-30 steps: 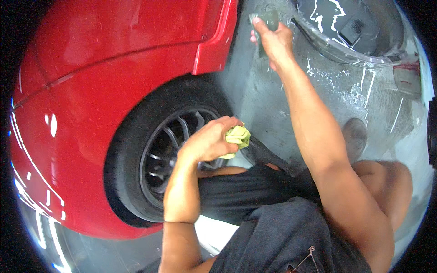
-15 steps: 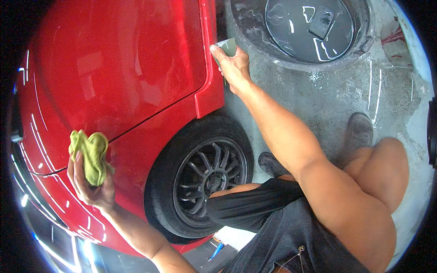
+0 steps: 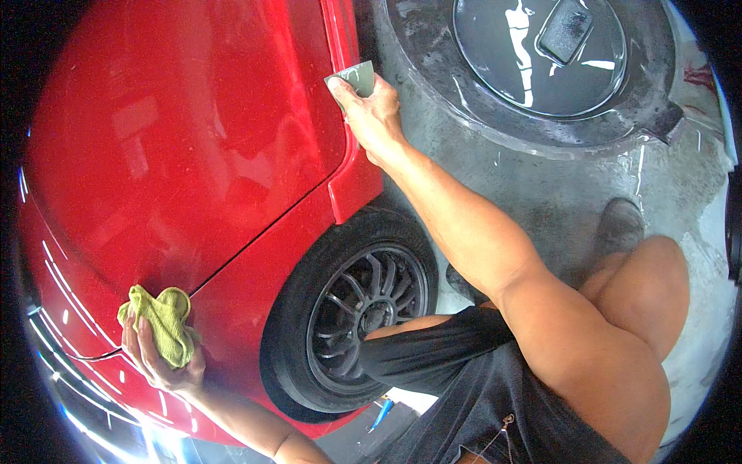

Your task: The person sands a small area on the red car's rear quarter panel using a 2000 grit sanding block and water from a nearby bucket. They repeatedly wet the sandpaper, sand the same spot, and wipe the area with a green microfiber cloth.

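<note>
My left hand point(image 3: 158, 359) is shut on a crumpled yellow-green cloth point(image 3: 164, 323) and presses it against the red car body point(image 3: 178, 155) at the lower left, just below a panel seam. My right hand point(image 3: 371, 116) is stretched out and holds a small grey flat pad point(image 3: 357, 77) against the edge of the red panel above the wheel arch. The black tyre with its dark multi-spoke wheel point(image 3: 371, 305) sits between my arms.
A large round grey basin point(image 3: 541, 116) holding water and a dark sponge point(image 3: 566, 29) stands on the wet concrete floor point(image 3: 556, 193) at the upper right. My bent knee point(image 3: 641, 286) and a shoe point(image 3: 618, 224) are at right. A blue object point(image 3: 381, 414) lies under the wheel.
My left hand carried the cloth from the wheel out to the red panel at the left. My right hand came from over the wet floor onto the panel edge with the pad.
</note>
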The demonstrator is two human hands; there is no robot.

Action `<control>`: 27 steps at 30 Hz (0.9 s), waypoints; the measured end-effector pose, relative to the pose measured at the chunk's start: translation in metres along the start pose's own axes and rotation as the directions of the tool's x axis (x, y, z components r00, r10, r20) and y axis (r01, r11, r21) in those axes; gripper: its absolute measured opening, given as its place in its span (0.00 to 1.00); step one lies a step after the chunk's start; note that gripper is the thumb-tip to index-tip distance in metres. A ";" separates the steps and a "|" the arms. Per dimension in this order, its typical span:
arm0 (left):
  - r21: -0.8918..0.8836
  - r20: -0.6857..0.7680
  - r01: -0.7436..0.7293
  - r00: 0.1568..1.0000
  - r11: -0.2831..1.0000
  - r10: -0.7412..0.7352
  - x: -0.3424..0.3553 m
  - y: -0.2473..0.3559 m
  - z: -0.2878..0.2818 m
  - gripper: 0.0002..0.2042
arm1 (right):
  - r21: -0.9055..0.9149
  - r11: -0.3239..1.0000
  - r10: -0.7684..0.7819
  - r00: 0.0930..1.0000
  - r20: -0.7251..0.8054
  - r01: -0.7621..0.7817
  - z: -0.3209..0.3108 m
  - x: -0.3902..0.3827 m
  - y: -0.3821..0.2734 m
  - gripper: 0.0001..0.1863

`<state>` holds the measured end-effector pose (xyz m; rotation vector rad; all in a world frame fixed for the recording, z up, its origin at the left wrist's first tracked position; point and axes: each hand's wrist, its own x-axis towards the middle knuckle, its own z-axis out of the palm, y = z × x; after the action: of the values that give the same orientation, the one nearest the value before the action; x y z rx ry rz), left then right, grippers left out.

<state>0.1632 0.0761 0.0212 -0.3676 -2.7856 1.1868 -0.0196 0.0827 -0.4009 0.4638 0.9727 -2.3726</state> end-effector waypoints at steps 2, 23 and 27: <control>-0.018 0.013 0.006 1.000 1.000 -0.005 -0.001 -0.003 -0.002 0.31 | 0.000 1.000 0.003 1.000 0.017 -0.003 0.006 0.000 0.000 0.12; -0.045 -0.063 0.168 0.983 0.985 -0.171 -0.019 -0.003 -0.001 0.29 | -0.096 0.993 -0.070 0.997 0.042 0.074 0.015 0.002 0.018 0.14; -0.077 -0.080 0.185 0.978 0.980 -0.191 -0.018 -0.001 0.001 0.29 | -0.129 0.986 -0.098 0.991 0.096 0.109 0.020 -0.004 0.010 0.17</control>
<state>0.1805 0.0696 0.0216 -0.1519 -2.7201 1.0099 -0.0127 0.0631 -0.3908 0.2601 1.1308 -2.3778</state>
